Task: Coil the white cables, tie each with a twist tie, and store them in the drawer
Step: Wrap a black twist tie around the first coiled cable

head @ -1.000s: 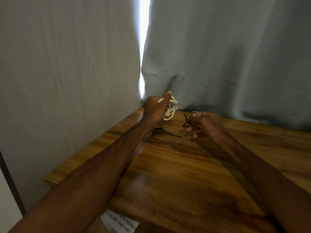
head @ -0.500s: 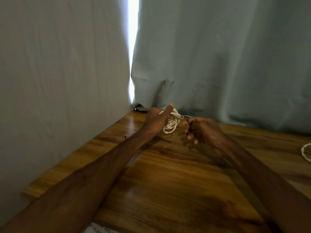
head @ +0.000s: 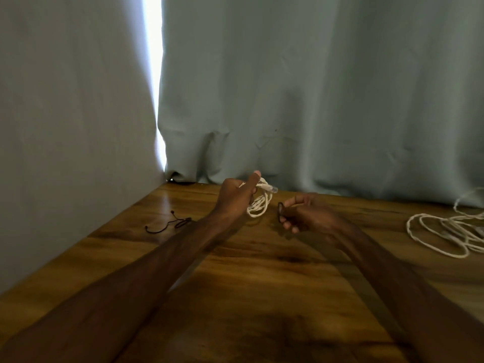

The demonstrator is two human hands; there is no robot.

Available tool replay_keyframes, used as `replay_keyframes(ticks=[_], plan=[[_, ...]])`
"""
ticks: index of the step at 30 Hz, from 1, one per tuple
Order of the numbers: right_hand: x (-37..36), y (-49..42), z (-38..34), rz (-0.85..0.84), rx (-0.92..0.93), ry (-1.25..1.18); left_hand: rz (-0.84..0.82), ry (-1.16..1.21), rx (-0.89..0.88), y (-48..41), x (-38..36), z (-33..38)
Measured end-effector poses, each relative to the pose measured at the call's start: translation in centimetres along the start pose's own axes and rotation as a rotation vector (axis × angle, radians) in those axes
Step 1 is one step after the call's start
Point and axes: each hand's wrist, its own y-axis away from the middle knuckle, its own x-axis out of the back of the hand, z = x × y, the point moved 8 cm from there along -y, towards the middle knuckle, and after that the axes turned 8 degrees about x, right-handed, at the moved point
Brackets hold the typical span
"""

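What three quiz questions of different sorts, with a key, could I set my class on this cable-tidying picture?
1. True or false: the left hand grips a coiled white cable.
2. What does the right hand pinch? A: a dark twist tie. B: a pair of scissors. C: a roll of tape.
3. Fill in the gap: the loose white cable lies on the table to the ____ of both hands.

Key: 1 true. 2 A. 3 right.
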Motion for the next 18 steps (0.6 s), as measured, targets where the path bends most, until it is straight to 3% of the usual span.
replay_keyframes(ticks=[6, 11, 18], plan=[[0.5, -0.2, 0.0, -0.048, 0.003, -0.207, 0.135, 0.098, 0.065, -1.9, -1.1, 1.1], [1.2, -0.4, -1.1, -0.088, 0.174, -0.085, 0.101, 0.132, 0.107, -1.8, -1.6, -1.3], [0.0, 0.0, -1.8, -0.102, 0.252, 0.067, 0.048, 0.152, 0.091, -1.3, -1.7, -1.7]])
